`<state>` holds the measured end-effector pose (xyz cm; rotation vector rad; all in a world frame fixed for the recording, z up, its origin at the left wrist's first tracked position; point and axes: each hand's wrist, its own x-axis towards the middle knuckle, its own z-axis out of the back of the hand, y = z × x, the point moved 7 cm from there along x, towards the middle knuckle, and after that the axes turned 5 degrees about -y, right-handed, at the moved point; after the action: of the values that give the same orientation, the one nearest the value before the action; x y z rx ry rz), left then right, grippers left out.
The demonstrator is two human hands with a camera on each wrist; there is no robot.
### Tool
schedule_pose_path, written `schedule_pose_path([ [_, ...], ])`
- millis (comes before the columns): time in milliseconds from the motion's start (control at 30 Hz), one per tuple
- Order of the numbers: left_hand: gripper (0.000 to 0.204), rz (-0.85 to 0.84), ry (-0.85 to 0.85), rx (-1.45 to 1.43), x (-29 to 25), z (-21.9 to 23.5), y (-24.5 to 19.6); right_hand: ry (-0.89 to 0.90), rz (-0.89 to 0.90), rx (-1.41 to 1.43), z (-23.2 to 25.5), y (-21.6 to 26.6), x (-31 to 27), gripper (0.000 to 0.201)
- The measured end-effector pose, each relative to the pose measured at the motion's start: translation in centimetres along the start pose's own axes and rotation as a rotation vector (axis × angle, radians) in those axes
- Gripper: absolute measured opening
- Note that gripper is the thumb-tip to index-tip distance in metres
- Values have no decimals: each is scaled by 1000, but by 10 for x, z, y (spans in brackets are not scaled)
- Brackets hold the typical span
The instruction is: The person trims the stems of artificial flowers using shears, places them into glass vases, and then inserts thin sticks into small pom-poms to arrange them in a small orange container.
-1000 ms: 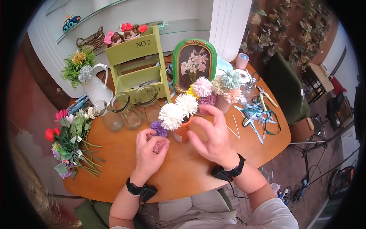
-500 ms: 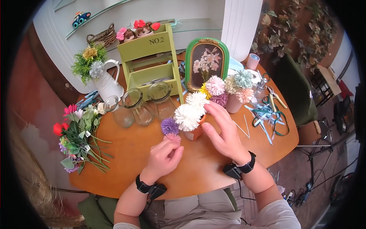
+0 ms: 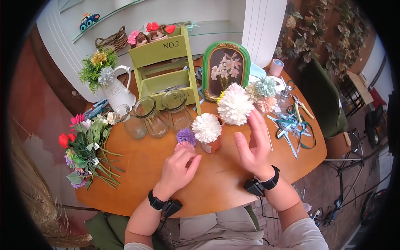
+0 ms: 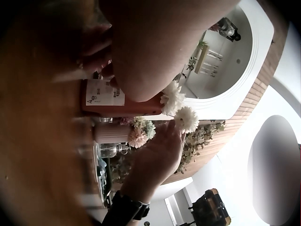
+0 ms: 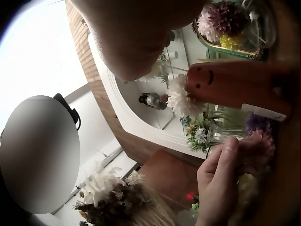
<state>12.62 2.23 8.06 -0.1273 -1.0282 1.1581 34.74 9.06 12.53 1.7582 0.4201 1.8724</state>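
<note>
1. White bloom [image 3: 235,107], above and right of the orange pot [image 3: 212,145], touches the fingers of the right hand [image 3: 255,150] in the head view; that grip stands apart, thumb clear of the fingers. A second white flower [image 3: 207,128] sits at the pot's mouth. Left of the pot on the tabletop [image 3: 143,171] are a purple flower [image 3: 186,135] and a pink flower [image 3: 184,146], with the left hand [image 3: 179,168] at the pink one.
2. Left wrist view: a paper label [image 4: 104,92] shows on the pot, and a ribbed planter [image 4: 113,133] stands near it.
3. Right wrist view: the pot bears a smiling face [image 5: 209,77]. Near its base, the left hand reaches the pink flower; I cannot tell whether its grip is clamped on it.
</note>
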Motion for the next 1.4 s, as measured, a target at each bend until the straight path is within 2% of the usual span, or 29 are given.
schedule_pose_path([
  [167,8,1,43,0,1,0,-4,-231,75,101,24,9,-3,61],
  [200,8,8,50,-9,1,1,-6,-302,71,128,28,12,-3,56],
  [300,17,123,170,-197,-2,-3,-6,-82,108,44,26,30,-2,46],
  [400,25,157,222,-400,-6,-7,-13,360,246,50,-22,54,3,34],
  [500,31,458,220,-685,-24,-21,8,476,319,74,-46,54,-14,35],
  [533,23,392,246,-720,-36,-25,25,476,308,39,-47,54,-13,35],
  [633,17,553,268,-981,-19,-16,14,444,210,58,-41,48,-9,32],
  [767,18,454,125,-1293,-11,-8,13,587,101,91,-49,44,-16,27],
  [800,19,437,153,-1364,-13,-8,15,609,94,75,-50,41,-20,26],
  [867,28,395,190,-1350,-12,-10,16,656,83,45,-55,34,-28,24],
  [900,32,370,203,-1343,-11,-10,15,604,90,54,-52,35,-24,23],
  [1000,51,505,199,-1330,-9,-9,13,435,103,59,-40,42,-9,20],
  [1100,66,526,5,-1279,-5,-4,16,262,86,65,-23,44,1,18],
  [1200,71,381,-299,-1169,3,12,10,196,24,171,-13,38,3,19],
  [1300,67,141,-375,-466,1,36,11,264,3,169,-20,37,3,19],
  [1333,45,42,-349,-286,1,40,4,294,-32,193,-23,36,1,18],
  [1400,28,-61,-182,-229,2,32,-9,362,-108,241,-31,34,-7,18],
])
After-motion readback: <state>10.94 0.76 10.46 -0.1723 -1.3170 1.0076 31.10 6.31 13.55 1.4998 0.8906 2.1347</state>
